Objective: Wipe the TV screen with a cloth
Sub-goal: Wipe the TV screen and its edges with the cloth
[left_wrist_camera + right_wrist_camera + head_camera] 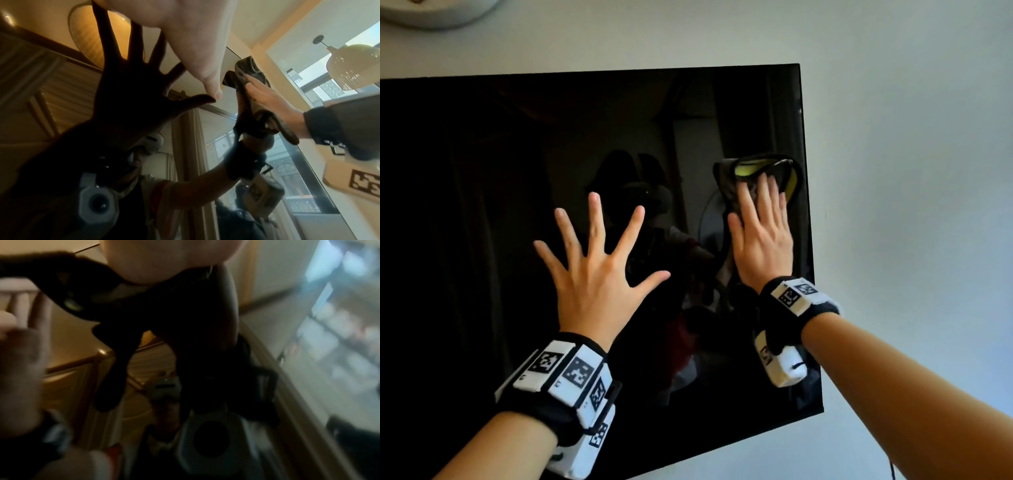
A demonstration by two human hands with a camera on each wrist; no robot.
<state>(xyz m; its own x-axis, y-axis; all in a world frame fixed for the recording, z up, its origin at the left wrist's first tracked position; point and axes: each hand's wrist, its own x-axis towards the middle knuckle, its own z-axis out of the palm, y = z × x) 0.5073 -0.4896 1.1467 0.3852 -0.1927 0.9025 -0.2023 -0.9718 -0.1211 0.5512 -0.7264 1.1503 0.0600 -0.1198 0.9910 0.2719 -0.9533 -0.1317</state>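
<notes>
The dark TV screen [482,205] hangs on a white wall and mirrors the room. My left hand [599,240] lies flat on the glass near the middle, fingers spread wide and holding nothing. My right hand [760,219] presses a dark grey cloth [753,171] with a yellow-green inner side against the screen, close to its right edge; the fingers lie straight over the cloth. In the left wrist view my left thumb [205,78] touches the glass, with the right hand [273,100] flat on the cloth [246,71]. The right wrist view is blurred; a dark fold of cloth [51,272] hangs under the palm.
The screen's right edge [808,240] runs just beyond the cloth, with bare white wall [911,171] past it. A round white object [431,13] sits on the wall above the TV's top left. A thin dark cable [995,469] shows at the bottom right.
</notes>
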